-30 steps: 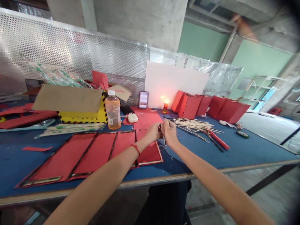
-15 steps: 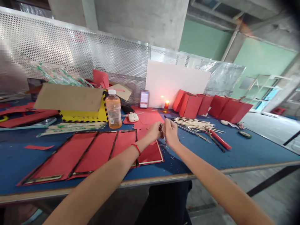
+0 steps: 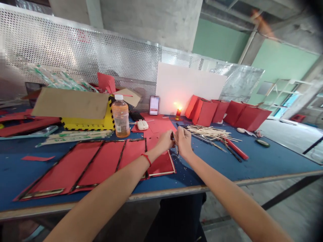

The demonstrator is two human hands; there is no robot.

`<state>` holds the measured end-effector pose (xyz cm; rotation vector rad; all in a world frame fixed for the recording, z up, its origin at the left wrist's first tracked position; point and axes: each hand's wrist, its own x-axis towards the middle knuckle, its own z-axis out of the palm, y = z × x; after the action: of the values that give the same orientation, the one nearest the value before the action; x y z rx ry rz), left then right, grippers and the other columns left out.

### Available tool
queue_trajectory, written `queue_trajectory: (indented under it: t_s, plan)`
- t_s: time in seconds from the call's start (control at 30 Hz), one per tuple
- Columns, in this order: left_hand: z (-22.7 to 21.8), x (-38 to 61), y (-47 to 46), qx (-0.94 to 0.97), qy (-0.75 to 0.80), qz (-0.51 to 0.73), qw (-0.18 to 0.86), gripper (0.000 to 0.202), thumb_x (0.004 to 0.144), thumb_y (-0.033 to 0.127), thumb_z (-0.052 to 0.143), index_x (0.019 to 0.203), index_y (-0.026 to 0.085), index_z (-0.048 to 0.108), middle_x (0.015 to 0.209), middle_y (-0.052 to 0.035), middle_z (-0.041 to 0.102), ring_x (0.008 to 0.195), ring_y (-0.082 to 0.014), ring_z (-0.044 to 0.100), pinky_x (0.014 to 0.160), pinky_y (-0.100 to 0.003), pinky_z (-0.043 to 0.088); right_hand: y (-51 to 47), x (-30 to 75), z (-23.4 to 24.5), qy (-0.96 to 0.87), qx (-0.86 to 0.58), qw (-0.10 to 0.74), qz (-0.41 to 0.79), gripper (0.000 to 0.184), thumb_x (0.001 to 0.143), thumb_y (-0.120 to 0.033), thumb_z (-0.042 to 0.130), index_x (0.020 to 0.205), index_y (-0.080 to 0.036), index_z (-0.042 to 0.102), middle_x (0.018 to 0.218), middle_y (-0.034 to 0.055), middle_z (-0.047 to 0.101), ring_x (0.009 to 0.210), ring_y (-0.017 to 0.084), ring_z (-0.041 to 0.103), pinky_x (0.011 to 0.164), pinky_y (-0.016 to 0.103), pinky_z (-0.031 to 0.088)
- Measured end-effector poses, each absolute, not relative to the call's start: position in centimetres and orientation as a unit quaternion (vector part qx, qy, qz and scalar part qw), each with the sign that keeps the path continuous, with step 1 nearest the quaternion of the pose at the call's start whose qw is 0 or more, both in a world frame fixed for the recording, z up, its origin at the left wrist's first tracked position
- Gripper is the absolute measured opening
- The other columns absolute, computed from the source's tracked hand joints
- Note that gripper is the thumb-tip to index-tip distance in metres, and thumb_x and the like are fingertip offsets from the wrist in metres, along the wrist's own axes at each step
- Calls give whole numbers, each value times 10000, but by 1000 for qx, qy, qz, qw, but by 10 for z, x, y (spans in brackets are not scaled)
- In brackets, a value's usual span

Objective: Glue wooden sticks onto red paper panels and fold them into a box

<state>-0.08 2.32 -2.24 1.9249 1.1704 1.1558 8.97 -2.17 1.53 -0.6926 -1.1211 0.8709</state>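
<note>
The left hand (image 3: 165, 142) and the right hand (image 3: 183, 142) are together, and both pinch one small thin metal thing (image 3: 176, 149), too small to tell more. It is over the blue table (image 3: 227, 168), near one red paper sheet (image 3: 161, 164). Three more red paper sheets (image 3: 63, 171) lie just beside that one. One candle (image 3: 178, 113) burns farther on, by five red paper boxes (image 3: 207, 115)
</note>
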Motion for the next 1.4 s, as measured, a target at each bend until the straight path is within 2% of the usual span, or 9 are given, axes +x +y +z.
queue_trajectory:
  t_s: [0.27, 0.43, 0.53, 0.67, 0.87, 1.03, 1.17, 1.27, 1.4]
  plan:
    - [-15, 1, 18, 743, 474, 401, 250, 225, 626, 39, 643, 702, 172, 478, 643, 29, 569, 581, -119, 535, 523, -211, 373, -21, 93, 17, -478, -295, 719, 410, 530, 784, -530, 607, 531, -237, 246, 406, -114, 201, 344, 38, 163, 329, 198, 141]
    - [-13, 2, 17, 727, 470, 402, 298, 228, 645, 93, 690, 710, 171, 486, 595, 43, 550, 525, -117, 540, 498, -209, 386, -19, 93, 19, -465, -282, 737, 402, 511, 801, -523, 586, 550, -237, 245, 425, -116, 201, 346, 37, 148, 324, 193, 140]
    - [-14, 2, 19, 724, 470, 407, 298, 217, 626, 52, 675, 708, 161, 507, 600, 42, 557, 513, -105, 536, 476, -193, 374, -19, 93, 17, -489, -291, 714, 408, 517, 790, -525, 600, 539, -236, 252, 418, -115, 201, 348, 37, 158, 329, 197, 143]
    - [-17, 1, 24, 725, 461, 415, 299, 219, 605, 90, 715, 694, 154, 525, 595, 39, 564, 528, -101, 537, 464, -180, 376, -21, 94, 16, -484, -287, 721, 404, 513, 817, -544, 557, 558, -242, 234, 429, -116, 189, 348, 41, 150, 330, 202, 150]
    - [-18, -1, 24, 700, 432, 425, 377, 215, 608, 62, 663, 736, 158, 520, 578, 43, 569, 527, -117, 571, 483, -198, 434, -21, 90, 13, -493, -289, 711, 411, 515, 795, -536, 586, 544, -238, 249, 428, -113, 199, 351, 40, 166, 336, 200, 149]
    - [-18, -3, 23, 714, 445, 417, 344, 200, 586, 46, 653, 699, 150, 524, 596, 32, 582, 550, -123, 575, 513, -209, 449, -22, 88, 13, -497, -285, 714, 403, 512, 794, -529, 599, 538, -233, 269, 420, -114, 213, 350, 39, 170, 340, 200, 160]
    - [-22, -1, 26, 705, 437, 430, 356, 210, 595, 69, 694, 721, 150, 547, 591, 26, 595, 560, -132, 585, 541, -229, 477, -23, 87, 14, -495, -286, 721, 391, 506, 821, -546, 555, 547, -236, 264, 423, -106, 220, 359, 47, 180, 343, 206, 166]
    - [-24, 1, 28, 690, 434, 440, 377, 209, 602, 59, 696, 722, 148, 550, 536, 41, 569, 525, -128, 576, 515, -223, 472, -22, 87, 12, -521, -299, 699, 388, 505, 808, -534, 584, 537, -233, 282, 426, -100, 230, 367, 49, 197, 349, 211, 165]
    - [-23, 1, 26, 693, 426, 438, 382, 222, 591, 36, 683, 716, 149, 539, 508, 64, 550, 484, -114, 568, 465, -193, 445, -21, 87, 11, -505, -286, 712, 396, 513, 818, -539, 571, 536, -234, 270, 427, -103, 218, 361, 46, 179, 350, 212, 154]
